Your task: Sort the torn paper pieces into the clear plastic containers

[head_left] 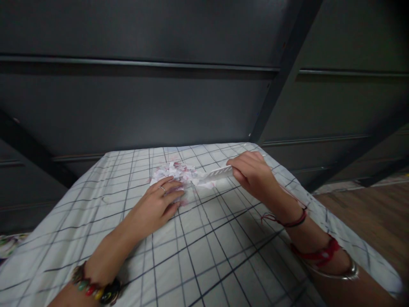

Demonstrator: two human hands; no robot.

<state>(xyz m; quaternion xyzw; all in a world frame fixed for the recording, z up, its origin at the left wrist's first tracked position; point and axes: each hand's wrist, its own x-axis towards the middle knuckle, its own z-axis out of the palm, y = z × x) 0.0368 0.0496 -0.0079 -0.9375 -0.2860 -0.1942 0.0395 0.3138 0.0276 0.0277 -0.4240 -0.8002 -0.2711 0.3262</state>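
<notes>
A low heap of torn white paper scraps (174,172) with reddish marks lies on the checked cloth. My left hand (161,198) rests palm down at the heap's near edge, its fingers spread and touching the scraps and cloth. My right hand (252,172) is closed on one end of a flat white piece with a row of slots (219,172). That piece is tilted, and its far end reaches the right side of the heap. What exactly the slotted piece is, I cannot make out.
The white cloth with dark grid lines (204,256) covers the table. Dark grey panels (159,106) rise right behind its far edge. Wooden flooring (367,209) shows at the right, and a patterned item (11,245) sits low at the left edge.
</notes>
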